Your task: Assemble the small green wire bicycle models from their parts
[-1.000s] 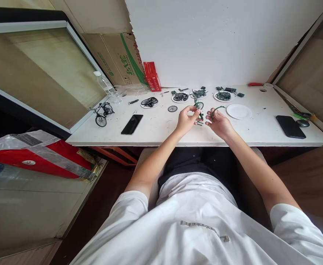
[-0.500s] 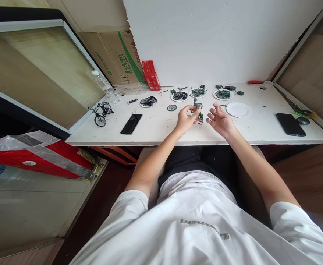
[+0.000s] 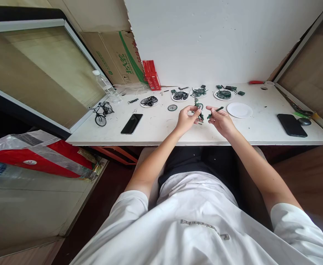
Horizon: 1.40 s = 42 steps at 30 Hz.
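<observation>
left hand [image 3: 188, 117] is pinching a green toy bike [image 3: 200, 106] over the table [image 3: 156, 132] | right hand [image 3: 221, 120] is holding a thin green stick [image 3: 219, 109] near it | both are looking light, stiff, easy to snap | gripping the bike's middle is seeming safest

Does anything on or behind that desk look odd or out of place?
The white panel has a jagged left edge, as if roughly cut. One wheel lies alone on the tabletop, whereas many small parts sit on white plates.
</observation>
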Available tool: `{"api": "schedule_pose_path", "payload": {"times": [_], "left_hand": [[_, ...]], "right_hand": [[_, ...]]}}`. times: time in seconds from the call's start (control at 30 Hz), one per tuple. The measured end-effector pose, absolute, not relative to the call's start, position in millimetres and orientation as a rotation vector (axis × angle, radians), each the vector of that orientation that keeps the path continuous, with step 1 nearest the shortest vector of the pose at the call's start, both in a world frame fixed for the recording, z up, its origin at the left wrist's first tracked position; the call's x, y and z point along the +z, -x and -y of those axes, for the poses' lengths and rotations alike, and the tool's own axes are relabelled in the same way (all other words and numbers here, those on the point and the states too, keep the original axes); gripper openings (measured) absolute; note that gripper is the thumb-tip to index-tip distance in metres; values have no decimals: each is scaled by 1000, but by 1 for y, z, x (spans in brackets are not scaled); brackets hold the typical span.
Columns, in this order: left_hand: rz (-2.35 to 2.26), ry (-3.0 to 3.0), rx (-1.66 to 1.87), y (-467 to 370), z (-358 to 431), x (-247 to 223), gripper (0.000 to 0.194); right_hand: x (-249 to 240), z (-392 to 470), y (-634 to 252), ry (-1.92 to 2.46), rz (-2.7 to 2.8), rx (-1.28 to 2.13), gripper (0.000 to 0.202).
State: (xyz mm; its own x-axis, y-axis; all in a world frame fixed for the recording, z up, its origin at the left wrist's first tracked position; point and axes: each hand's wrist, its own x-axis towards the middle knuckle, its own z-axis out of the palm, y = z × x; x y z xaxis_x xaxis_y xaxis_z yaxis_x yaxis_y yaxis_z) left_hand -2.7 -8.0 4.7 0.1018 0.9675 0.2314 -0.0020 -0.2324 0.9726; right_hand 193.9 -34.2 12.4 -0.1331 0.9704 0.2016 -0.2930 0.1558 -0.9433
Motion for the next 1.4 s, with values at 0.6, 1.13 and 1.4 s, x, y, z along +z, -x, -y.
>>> {"api": "schedule_pose_path", "payload": {"times": [0.6, 1.13, 1.4], "left_hand": [[-1012, -1463, 1280, 5, 5, 4, 38], [-1014, -1500, 1247, 2, 11, 6, 35], [-955, -1496, 1252, 3, 8, 2, 35]], "right_hand": [[35, 43, -203, 847, 1279, 1251, 39], [16, 45, -192, 879, 1595, 803, 48], [15, 47, -191, 916, 1658, 665, 49]]}}
